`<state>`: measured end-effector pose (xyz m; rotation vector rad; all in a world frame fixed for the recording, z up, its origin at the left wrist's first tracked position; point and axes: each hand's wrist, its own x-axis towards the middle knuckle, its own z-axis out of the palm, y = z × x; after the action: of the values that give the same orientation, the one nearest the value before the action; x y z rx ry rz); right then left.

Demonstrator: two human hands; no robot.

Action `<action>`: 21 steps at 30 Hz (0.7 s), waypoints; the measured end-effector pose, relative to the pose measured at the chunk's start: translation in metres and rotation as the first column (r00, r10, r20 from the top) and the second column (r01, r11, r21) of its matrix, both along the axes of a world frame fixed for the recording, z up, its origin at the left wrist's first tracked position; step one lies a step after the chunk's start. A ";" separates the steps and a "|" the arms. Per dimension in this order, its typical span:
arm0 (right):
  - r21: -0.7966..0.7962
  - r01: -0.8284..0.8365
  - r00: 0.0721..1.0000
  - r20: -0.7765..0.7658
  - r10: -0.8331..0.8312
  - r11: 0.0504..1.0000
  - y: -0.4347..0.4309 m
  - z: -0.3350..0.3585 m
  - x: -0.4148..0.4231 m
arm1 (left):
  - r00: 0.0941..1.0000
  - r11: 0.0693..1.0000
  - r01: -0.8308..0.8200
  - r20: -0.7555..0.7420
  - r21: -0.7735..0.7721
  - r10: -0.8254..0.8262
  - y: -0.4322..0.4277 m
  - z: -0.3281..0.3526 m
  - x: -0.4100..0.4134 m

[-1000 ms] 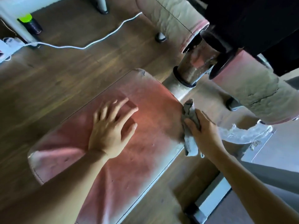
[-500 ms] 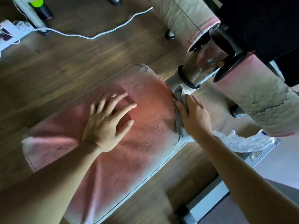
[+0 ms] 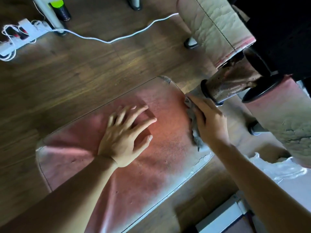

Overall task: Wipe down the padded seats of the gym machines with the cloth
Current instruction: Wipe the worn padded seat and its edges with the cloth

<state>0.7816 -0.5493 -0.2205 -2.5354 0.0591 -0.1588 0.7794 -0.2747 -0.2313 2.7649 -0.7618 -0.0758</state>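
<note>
A worn red padded seat fills the middle of the view. My left hand lies flat on its top with the fingers spread. My right hand presses a crumpled grey cloth against the seat's right edge, close to the far corner. The fingers lie over the cloth and hide most of it. Just beyond the fingertips a rusty metal tube joins the seat's frame.
Two cracked padded rollers flank the tube at the upper right. A white cable runs over the wooden floor to a power strip at the upper left. Crumpled plastic lies at the right, a white frame bar below.
My right hand has slid the cloth along the seat's right edge toward the far corner by the tube. My left hand has stayed flat on the seat.
</note>
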 end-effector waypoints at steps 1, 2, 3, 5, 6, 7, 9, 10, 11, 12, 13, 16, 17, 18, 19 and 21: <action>0.013 0.017 1.000 -0.026 -0.017 1.000 0.003 0.000 0.016 | 1.000 1.000 -0.001 -0.001 0.001 0.001 0.000 0.000 0.000; 0.026 0.048 0.997 -0.062 -0.047 0.998 0.005 0.000 0.032 | 1.000 1.000 -0.001 0.000 0.000 0.001 0.000 0.000 0.000; 0.042 0.075 0.992 -0.107 -0.070 0.996 0.007 0.001 0.042 | 1.000 1.000 -0.001 0.003 -0.002 0.001 0.000 0.000 0.000; 0.077 0.091 0.985 -0.155 -0.078 0.993 0.009 0.003 0.042 | 1.000 1.000 0.001 0.005 -0.008 -0.001 0.000 0.001 0.000; 0.069 0.082 0.988 -0.138 -0.071 0.994 0.008 0.006 0.032 | 1.000 1.000 0.000 0.007 -0.011 0.000 0.000 0.001 0.000; 0.033 0.063 0.992 -0.109 -0.059 0.997 0.007 0.008 0.019 | 1.000 1.000 -0.002 0.010 -0.013 0.002 0.000 0.001 0.000; -0.038 0.045 0.996 -0.072 -0.047 0.998 0.003 0.008 -0.004 | 1.000 1.000 0.002 0.014 -0.016 -0.002 0.000 0.000 0.000; -0.058 0.045 0.997 -0.058 -0.049 0.997 0.001 0.004 -0.006 | 1.000 1.000 0.003 0.015 -0.019 -0.003 0.000 0.001 0.000; -0.062 0.048 0.998 -0.047 -0.051 0.997 0.000 0.001 0.000 | 1.000 1.000 0.003 0.017 -0.022 -0.003 0.000 0.001 0.001; -0.046 0.057 0.997 -0.056 -0.060 0.997 0.000 -0.001 0.009 | 1.000 1.000 0.004 0.018 -0.022 -0.004 0.000 0.001 0.001; -0.012 0.065 0.994 -0.084 -0.066 0.998 0.003 -0.001 0.019 | 1.000 1.000 0.004 0.018 -0.019 -0.004 0.000 0.001 0.001; 0.014 0.070 0.994 -0.086 -0.069 0.997 0.009 0.003 0.020 | 1.000 1.000 0.002 0.020 -0.011 -0.001 -0.001 0.001 0.001; -0.023 0.061 0.996 -0.057 -0.062 0.998 0.011 0.006 0.011 | 1.000 1.000 0.002 0.022 -0.014 -0.002 -0.001 0.001 0.001; -0.055 0.049 0.998 -0.025 -0.051 0.997 0.013 0.008 0.001 | 1.000 1.000 0.004 0.023 -0.021 -0.003 -0.001 0.001 0.001; -0.071 0.043 0.999 -0.007 -0.044 0.997 0.015 0.010 -0.007 | 1.000 1.000 0.006 0.024 -0.031 -0.005 0.000 0.001 0.001; -0.072 0.059 0.998 -0.019 -0.061 0.996 0.016 0.011 -0.009 | 1.000 0.999 0.005 0.026 -0.039 -0.004 0.000 0.001 0.001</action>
<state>0.7730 -0.5334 -0.2091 -2.6079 0.1403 -0.1599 0.7808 -0.2747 -0.2302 2.7325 -0.7678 -0.0256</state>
